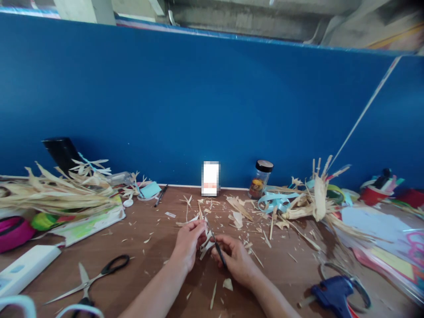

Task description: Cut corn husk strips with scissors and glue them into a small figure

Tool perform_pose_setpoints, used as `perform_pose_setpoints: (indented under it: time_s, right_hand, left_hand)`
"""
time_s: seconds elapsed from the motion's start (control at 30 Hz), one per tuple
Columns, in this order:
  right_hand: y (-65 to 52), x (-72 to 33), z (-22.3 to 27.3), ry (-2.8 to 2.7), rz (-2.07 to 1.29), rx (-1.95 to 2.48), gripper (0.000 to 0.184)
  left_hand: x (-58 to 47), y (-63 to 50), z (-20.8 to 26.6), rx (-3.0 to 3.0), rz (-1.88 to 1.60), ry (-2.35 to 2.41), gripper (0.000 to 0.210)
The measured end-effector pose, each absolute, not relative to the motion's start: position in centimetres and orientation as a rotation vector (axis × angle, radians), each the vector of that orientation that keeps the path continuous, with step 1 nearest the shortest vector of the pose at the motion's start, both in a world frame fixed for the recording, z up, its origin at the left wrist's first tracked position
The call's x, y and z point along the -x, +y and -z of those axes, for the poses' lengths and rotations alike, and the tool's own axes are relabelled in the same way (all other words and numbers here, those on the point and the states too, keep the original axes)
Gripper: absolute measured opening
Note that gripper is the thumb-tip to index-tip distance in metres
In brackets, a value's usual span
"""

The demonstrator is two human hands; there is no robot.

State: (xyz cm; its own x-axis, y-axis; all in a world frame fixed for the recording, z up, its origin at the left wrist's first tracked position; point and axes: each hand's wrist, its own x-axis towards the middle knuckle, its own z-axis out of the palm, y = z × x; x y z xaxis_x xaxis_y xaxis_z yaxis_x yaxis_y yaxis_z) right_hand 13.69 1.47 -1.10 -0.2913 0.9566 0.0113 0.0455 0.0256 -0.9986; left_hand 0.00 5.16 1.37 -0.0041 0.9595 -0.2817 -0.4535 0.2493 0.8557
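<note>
husk piece is low in the middle of the table, right in front of me. from the left, a pink pouch sits nearer me than the dry husks, and a white block is nearer still. just right of that, scissors lie spread. my left hand pinches the husk piece between thumb and fingers. beyond, a blurred white thing stands by the blue wall. my right hand grips a dark tool; i can't tell its kind. then come a jar, blue ribbon, a glue gun and a red cup.
</note>
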Motion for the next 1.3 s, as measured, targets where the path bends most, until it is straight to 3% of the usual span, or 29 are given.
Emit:
perform_pose_setpoints:
  time_s: [1.3]
  right_hand:
    - [1.69, -13.44, 1.04, -1.327, -1.447, 1.067, 0.026]
  left_hand:
    - [0.05, 4.99, -1.91, -0.575, -1.228, 1.048, 0.020]
